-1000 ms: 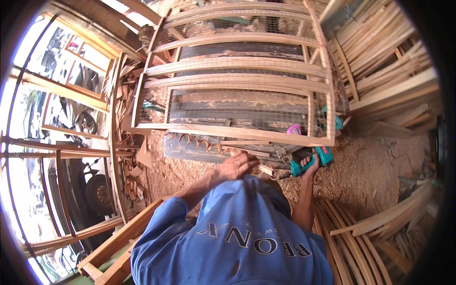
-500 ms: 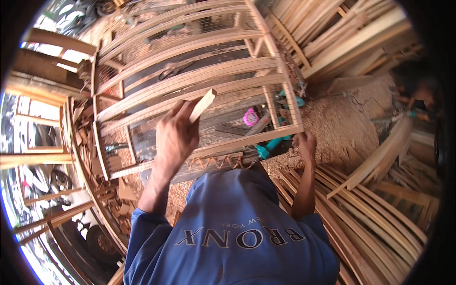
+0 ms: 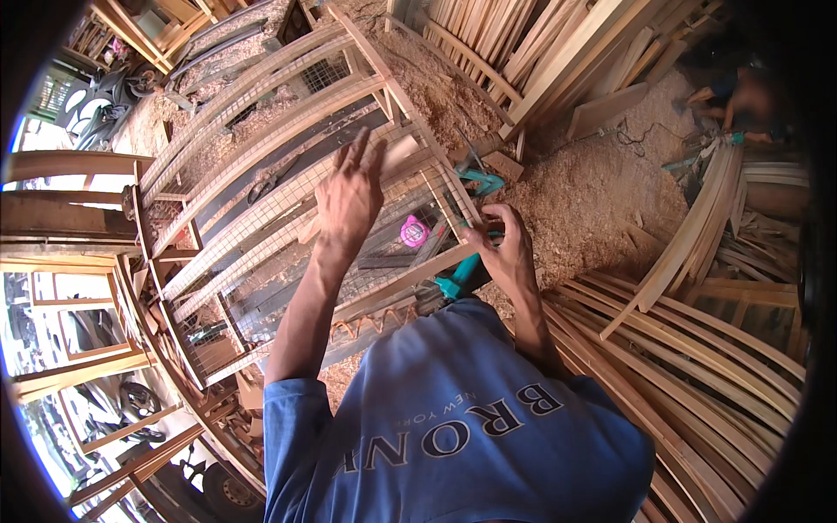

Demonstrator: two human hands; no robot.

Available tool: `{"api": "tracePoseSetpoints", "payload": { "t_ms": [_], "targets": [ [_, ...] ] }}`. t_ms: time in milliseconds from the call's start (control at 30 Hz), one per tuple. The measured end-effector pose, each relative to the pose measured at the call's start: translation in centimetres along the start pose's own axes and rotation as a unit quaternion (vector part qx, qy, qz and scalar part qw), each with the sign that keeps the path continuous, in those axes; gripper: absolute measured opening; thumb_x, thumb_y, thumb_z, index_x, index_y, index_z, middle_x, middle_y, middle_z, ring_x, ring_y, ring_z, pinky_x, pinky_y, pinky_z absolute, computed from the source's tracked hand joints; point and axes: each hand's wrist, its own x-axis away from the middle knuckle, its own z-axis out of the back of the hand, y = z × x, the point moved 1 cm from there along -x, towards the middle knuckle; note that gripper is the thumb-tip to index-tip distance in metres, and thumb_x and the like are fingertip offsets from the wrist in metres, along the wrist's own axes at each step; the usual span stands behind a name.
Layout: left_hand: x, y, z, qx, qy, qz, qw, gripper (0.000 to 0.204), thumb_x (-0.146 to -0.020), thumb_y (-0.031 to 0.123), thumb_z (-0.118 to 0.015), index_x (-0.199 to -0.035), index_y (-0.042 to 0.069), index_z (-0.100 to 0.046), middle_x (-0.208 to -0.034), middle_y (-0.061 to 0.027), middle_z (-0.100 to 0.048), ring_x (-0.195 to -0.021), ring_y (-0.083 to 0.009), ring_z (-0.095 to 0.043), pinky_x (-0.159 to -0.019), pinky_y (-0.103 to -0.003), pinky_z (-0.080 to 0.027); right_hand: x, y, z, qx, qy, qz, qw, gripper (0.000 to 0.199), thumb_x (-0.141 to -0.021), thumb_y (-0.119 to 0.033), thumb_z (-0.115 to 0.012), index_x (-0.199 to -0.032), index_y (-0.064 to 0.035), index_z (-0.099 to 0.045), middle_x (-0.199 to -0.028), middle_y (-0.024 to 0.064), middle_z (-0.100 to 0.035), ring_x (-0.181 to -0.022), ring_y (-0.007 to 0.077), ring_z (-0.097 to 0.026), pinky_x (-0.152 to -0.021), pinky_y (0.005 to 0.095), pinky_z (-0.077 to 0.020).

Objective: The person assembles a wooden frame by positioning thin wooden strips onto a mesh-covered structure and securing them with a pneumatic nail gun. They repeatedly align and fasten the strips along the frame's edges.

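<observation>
A slatted wooden frame (image 3: 397,283) with wire mesh over it lies across the workspace in front of me. Above its slats is my left hand (image 3: 349,200), fingers stretched forward, with a short wooden block (image 3: 402,154) blurred by motion held at its thumb side. My right hand (image 3: 508,248) is at the frame's near right corner, fingers curled and thumb against the corner. Any small thing between those fingertips is too small to make out. A round pink tape measure (image 3: 414,231) shows beneath the mesh. Close to the right hand, a teal power tool (image 3: 457,277) lies partly under the near rail.
Another teal tool (image 3: 481,181) sits beyond the right hand. Long curved wooden strips (image 3: 671,349) are stacked at the right, and boards (image 3: 532,52) lean at the back. Wood shavings (image 3: 602,209) cover the floor. A person (image 3: 750,105) is at the far right. Motorbikes stand at the left.
My left hand has moved forward, carrying the wooden block along. My right hand has gone from a fist to looser, curled fingers at the corner. The view has turned, shifting the frame leftward.
</observation>
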Motion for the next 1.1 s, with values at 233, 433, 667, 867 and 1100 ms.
{"api": "tracePoseSetpoints", "payload": {
  "t_ms": [233,433,667,867,1100],
  "targets": [
    [-4.6,-0.9,0.1,0.025,-0.099,0.110,0.989,0.022,-0.102,0.019,-0.060,-0.104,0.002,-0.072,-0.087,-0.0124,-0.077,-0.059,-0.0208,-0.069,-0.061,-0.040,-0.059,0.9,1.4,0.1,-0.164,-0.011,-0.069,0.984,0.033,-0.088,-0.019,-0.083,-0.106,0.0010,-0.064,-0.106,0.0100,-0.066,-0.091,0.0182,-0.070,-0.077,0.0314,-0.0594],
    [-6.0,-0.4,1.3,0.045,-0.083,0.115,0.989,0.023,-0.099,0.026,-0.066,-0.083,0.009,-0.072,-0.079,-0.0103,-0.073,-0.063,-0.0269,-0.068,-0.059,-0.043,-0.054,1.7,1.7,-0.2,-0.228,0.001,-0.039,0.973,0.019,-0.090,-0.006,-0.078,-0.101,0.0017,-0.065,-0.103,0.0057,-0.064,-0.094,0.0143,-0.069,-0.079,0.0271,-0.0584],
    [-5.1,-0.6,-0.4,0.018,0.053,-0.021,0.998,0.015,-0.092,0.007,-0.060,-0.084,0.007,-0.072,-0.105,-0.0053,-0.075,-0.091,-0.0262,-0.071,-0.070,-0.044,-0.059,2.5,2.2,-1.5,-0.220,0.050,0.004,0.974,0.010,-0.095,0.001,-0.070,-0.103,0.0028,-0.065,-0.104,0.0053,-0.061,-0.092,0.0118,-0.065,-0.079,0.0252,-0.0565],
    [-4.2,-0.1,-1.4,-0.017,-0.009,-0.037,0.999,0.018,-0.095,0.009,-0.058,-0.105,0.010,-0.073,-0.118,-0.0075,-0.071,-0.104,-0.0264,-0.068,-0.085,-0.041,-0.058,2.4,3.3,-1.4,-0.279,0.026,0.008,0.960,0.009,-0.098,0.002,-0.066,-0.106,0.0049,-0.064,-0.109,0.0067,-0.061,-0.097,0.0106,-0.065,-0.083,0.0247,-0.0562],
    [-3.1,1.4,-2.8,-0.075,-0.021,0.046,0.996,0.034,-0.106,0.031,-0.049,-0.128,0.010,-0.065,-0.131,-0.0141,-0.064,-0.116,-0.0284,-0.063,-0.099,-0.045,-0.051,1.8,2.2,0.2,-0.221,-0.025,0.012,0.975,0.020,-0.096,0.004,-0.066,-0.116,0.0008,-0.070,-0.117,0.0108,-0.063,-0.105,0.0156,-0.068,-0.086,0.0250,-0.0577]
  ]
}}
